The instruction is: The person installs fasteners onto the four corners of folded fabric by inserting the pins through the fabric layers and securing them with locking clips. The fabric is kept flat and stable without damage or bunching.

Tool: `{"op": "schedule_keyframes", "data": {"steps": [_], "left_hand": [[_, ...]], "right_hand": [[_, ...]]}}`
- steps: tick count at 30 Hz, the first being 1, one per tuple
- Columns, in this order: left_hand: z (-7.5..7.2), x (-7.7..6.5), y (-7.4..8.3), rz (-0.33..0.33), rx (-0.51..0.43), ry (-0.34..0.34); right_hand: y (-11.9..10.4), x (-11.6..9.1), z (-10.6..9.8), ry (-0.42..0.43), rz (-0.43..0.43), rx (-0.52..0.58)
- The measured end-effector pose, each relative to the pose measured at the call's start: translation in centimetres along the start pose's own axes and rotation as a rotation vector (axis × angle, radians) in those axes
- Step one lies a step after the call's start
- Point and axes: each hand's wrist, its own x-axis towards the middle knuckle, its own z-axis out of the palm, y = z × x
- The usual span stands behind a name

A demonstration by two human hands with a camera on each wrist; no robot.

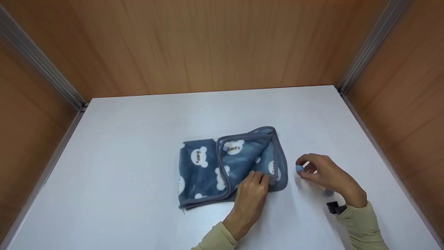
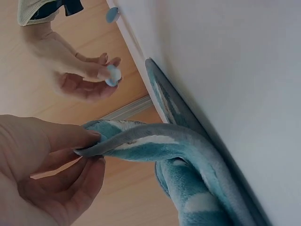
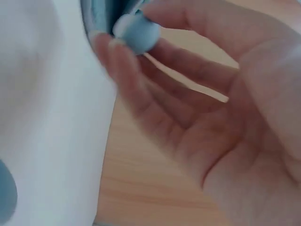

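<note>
A folded blue fleece blanket (image 1: 199, 180) with white bear heads and the word "Happy" lies on the white table, its right-hand layer partly folded back. My left hand (image 1: 252, 192) pinches the blanket's grey-bound edge; in the left wrist view that edge (image 2: 174, 134) is lifted between thumb and fingers. To the right of the blanket, my right hand (image 1: 322, 173) holds a small light-blue round-headed piece (image 3: 137, 33) between thumb and fingertips, above the table. A similar blue dot (image 1: 225, 148) shows on the blanket's upper layer, near a bear print.
Another small round blue piece (image 1: 329, 192) lies on the table (image 1: 121, 156) beneath my right wrist. Wood-grain panels (image 1: 215, 45) rise behind the table and on both sides, joined by metal corner strips (image 1: 374, 41). A black wrist mount (image 1: 335, 207) sits at the right cuff.
</note>
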Motion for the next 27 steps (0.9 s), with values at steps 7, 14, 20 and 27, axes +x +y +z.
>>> {"op": "schedule_keyframes", "data": {"steps": [7, 14, 20, 27], "left_hand": [[-0.2, -0.2, 0.0, -0.003, 0.023, -0.002], [-0.3, -0.2, 0.2, -0.004, 0.044, -0.025], [-0.2, -0.1, 0.2, 0.009, 0.089, -0.042], [-0.2, -0.1, 0.3, 0.018, 0.094, -0.043]], "right_hand": [[-1.3, 1.2, 1.1, 0.188, -0.191, 0.033], [-3.9, 1.8, 1.6, 0.230, -0.257, 0.043], [-2.6, 2.4, 2.6, 0.201, -0.247, 0.092], [-3.1, 3.2, 2.8, 0.171, -0.281, 0.144]]}}
